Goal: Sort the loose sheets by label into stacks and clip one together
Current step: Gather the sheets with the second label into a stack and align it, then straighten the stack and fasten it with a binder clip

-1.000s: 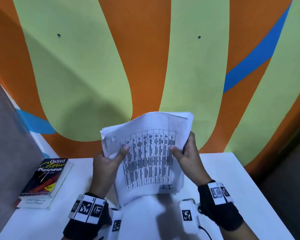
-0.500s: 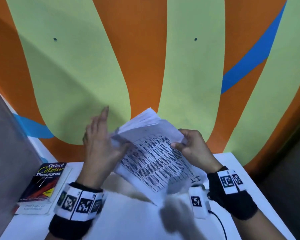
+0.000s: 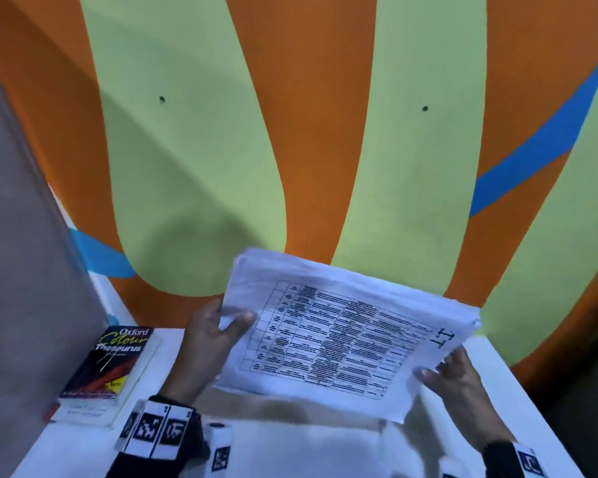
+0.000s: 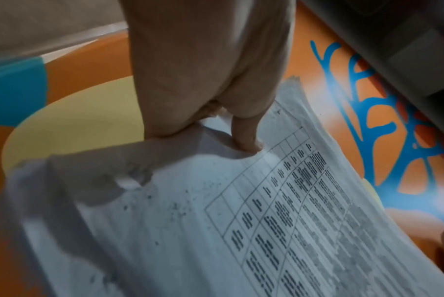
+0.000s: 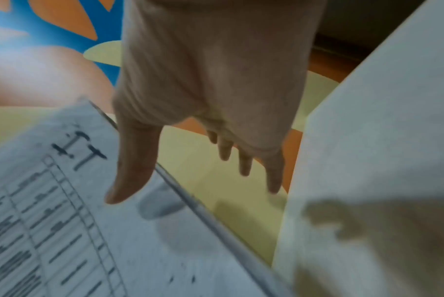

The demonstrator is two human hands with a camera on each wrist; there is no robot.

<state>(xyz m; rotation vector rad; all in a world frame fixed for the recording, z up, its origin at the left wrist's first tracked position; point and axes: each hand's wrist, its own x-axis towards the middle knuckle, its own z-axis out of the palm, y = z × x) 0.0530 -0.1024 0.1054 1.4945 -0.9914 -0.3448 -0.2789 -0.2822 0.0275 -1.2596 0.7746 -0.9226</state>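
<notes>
I hold a stack of white printed sheets (image 3: 328, 343) above the white table (image 3: 518, 384), lying landscape and tilted. A table of text fills the top sheet, and a handwritten label "IT" (image 3: 442, 339) sits near its right edge. My left hand (image 3: 218, 326) pinches the left edge, thumb (image 4: 248, 136) pressed on top and fingers underneath. My right hand (image 3: 446, 370) is at the lower right corner. Its thumb (image 5: 129, 176) hovers just over the sheets (image 5: 88, 231) and casts a shadow there. Its fingers (image 5: 243, 160) lie straight past the edge.
A black Oxford Colour Thesaurus (image 3: 107, 363) lies on a pale book at the table's left side. A grey panel (image 3: 21, 270) stands on the left, and the orange, green and blue painted wall (image 3: 325, 132) rises right behind the table.
The stack turned from upright portrait to a flatter landscape position. My left hand, lifted off half a second ago, pinches the left edge again. My right hand slid to the lower right corner.
</notes>
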